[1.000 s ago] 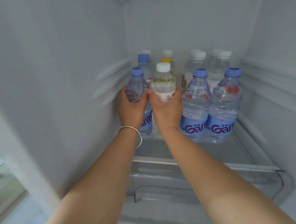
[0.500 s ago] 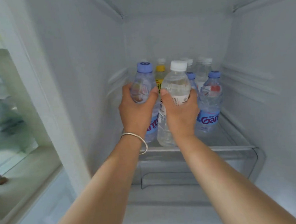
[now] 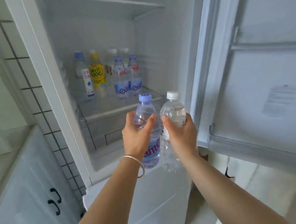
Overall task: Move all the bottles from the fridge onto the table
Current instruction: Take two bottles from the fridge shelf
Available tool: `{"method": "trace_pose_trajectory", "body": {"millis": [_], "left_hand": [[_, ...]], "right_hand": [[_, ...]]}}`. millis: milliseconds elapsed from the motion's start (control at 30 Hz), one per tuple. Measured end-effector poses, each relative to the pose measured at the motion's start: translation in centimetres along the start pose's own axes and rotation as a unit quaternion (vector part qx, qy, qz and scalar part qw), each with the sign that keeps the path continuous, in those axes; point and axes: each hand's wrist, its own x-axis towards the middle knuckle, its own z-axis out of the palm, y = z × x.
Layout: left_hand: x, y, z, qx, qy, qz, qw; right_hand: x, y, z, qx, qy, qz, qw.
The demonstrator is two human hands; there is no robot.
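My left hand (image 3: 136, 138) grips a clear water bottle with a blue cap and blue label (image 3: 146, 112), upright, outside the fridge front. Beside it my right hand (image 3: 181, 134) grips a clear bottle with a white cap (image 3: 173, 110), also upright. Both are held in front of the open fridge (image 3: 104, 36). On the glass shelf (image 3: 117, 110) further in stand several more bottles: a yellow-labelled one (image 3: 98, 75), a tall clear one with a blue cap (image 3: 82, 76), two blue-labelled ones (image 3: 121, 79) (image 3: 135, 76), and white-capped ones behind.
The open fridge door (image 3: 262, 70) hangs at the right, close to my right hand. A tiled wall (image 3: 39, 104) and a white cabinet with black handles (image 3: 54, 200) stand at the left. Pale floor (image 3: 252, 183) shows at the lower right.
Both hands have pulled back out of the fridge, each carrying its bottle off the shelf. My view has backed away, so the whole fridge opening and door now show.
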Motion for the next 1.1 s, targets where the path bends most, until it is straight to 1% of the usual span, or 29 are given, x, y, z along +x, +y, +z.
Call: {"method": "trace_pose_trajectory", "body": {"millis": [167, 300, 533, 633, 767, 900, 1000, 1100], "left_hand": [[-7.4, 0.8, 3.9, -0.032, -0.112, -0.015, 0.993], [-12.4, 1.9, 7.7, -0.033, -0.169, -0.012, 0.985], [-22.3, 4.6, 17.4, -0.029, -0.287, -0.014, 0.957], [-28.3, 6.6, 21.9, -0.050, -0.333, -0.025, 0.941], [-36.4, 9.6, 28.0, -0.076, -0.368, -0.040, 0.926], [-43.2, 11.3, 33.6, -0.087, -0.365, -0.062, 0.925], [-47.0, 12.3, 37.7, -0.078, -0.377, -0.067, 0.920], [-49.4, 13.0, 41.5, -0.075, -0.381, -0.066, 0.919]], "right_hand": [[-3.7, 1.7, -9.2, -0.066, 0.044, 0.052, 0.996], [-5.8, 2.8, -16.7, -0.089, 0.105, 0.083, 0.987], [-9.0, 4.0, -31.1, -0.118, 0.215, 0.108, 0.963], [-10.5, 4.2, -38.8, -0.128, 0.243, 0.113, 0.955], [-12.2, 4.6, -49.2, -0.143, 0.280, 0.114, 0.942], [-13.1, 5.5, -58.0, -0.179, 0.290, 0.126, 0.932], [-13.0, 6.4, -63.6, -0.193, 0.302, 0.145, 0.922], [-12.0, 7.5, -67.6, -0.197, 0.302, 0.160, 0.919]]}}
